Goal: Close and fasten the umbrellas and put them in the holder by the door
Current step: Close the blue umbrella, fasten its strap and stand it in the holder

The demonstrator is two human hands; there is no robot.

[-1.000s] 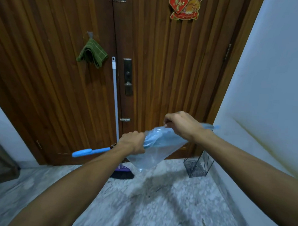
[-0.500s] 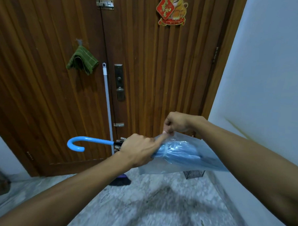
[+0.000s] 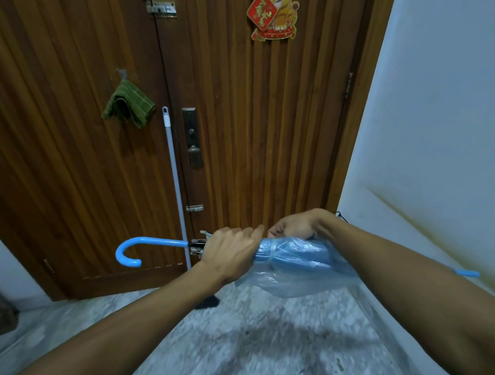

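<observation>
Our left hand (image 3: 228, 253) wrapped around the folded umbrella (image 3: 291, 258), held level before the door (image 3: 243, 130), our right hand (image 3: 294, 224) pinching its strap (image 3: 271, 252), hooked handle (image 3: 137, 249) pointing left

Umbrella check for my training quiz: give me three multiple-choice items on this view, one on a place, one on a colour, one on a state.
1. Where does the green cloth hang?
A. on the door, left of the lock
B. on the white wall
C. on the floor

2. What colour is the umbrella's hooked handle?
A. red
B. light blue
C. black

3. How is the umbrella now?
A. fully open
B. folded, canopy gathered, held level by both hands
C. lying on the floor

Answers:
1 A: it hangs from a hook on the wooden door.
2 B: the hook is light blue.
3 B: the left hand grips it near the handle and the right hand is at the gathered canopy.
</observation>
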